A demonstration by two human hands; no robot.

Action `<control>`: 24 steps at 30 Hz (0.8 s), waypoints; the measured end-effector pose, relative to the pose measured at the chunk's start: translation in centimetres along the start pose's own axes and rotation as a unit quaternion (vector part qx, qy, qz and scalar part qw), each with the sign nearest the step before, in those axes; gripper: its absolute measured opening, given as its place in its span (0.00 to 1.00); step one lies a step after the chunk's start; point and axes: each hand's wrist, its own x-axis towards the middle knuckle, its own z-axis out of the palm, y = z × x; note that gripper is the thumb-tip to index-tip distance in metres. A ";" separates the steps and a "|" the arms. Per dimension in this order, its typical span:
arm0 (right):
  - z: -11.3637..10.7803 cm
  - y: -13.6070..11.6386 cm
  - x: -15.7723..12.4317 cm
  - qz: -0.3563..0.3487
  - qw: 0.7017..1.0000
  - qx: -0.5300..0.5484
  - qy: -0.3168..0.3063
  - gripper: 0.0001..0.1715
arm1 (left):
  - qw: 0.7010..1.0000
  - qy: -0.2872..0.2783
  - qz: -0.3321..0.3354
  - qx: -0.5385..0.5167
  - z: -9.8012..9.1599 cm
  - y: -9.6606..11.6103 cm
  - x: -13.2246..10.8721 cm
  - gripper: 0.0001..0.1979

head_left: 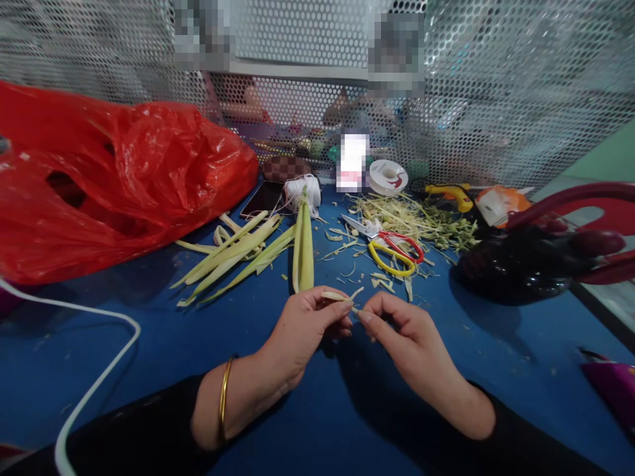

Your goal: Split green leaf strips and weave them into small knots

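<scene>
My left hand [302, 330], with a gold bangle at the wrist, pinches a thin pale husk strip [335, 297] between thumb and fingers. One light end of the strip sticks up past the thumb. Close beside it, my right hand [414, 340] is closed in a pinch at the strip's other end, fingertips nearly touching the left ones. Just beyond my left hand lies a long folded green husk [303, 254], its tip against a spool of white thread [303, 193]. Several loose husk leaves [235, 254] are spread to the left of it.
Red-and-yellow scissors [391, 254] lie open beside a heap of shredded trimmings [397, 218]. A red plastic bag [124, 185] fills the left, with a white cable [106, 377] nearer me. At right sits a shiny black bag [516, 268]. A ribbon roll [388, 177] leans against the perforated screen [307, 39].
</scene>
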 end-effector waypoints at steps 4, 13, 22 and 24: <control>0.1 0.0 0.1 0.002 1.000 -0.002 -0.004 0.16 | 1.000 0.004 0.002 -0.005 -0.1 -0.1 0.1 0.09; -0.7 0.2 0.6 0.021 0.991 0.039 0.127 0.10 | 0.999 -0.023 -0.025 0.016 0.0 0.5 -0.1 0.09; -0.3 -0.7 0.7 0.095 0.979 0.178 -0.015 0.08 | 0.990 -0.087 -0.050 0.100 -0.1 0.1 -0.4 0.07; -0.2 -0.6 0.5 0.088 0.982 0.167 -0.005 0.08 | 0.987 -0.088 -0.050 0.123 0.0 0.2 -0.4 0.06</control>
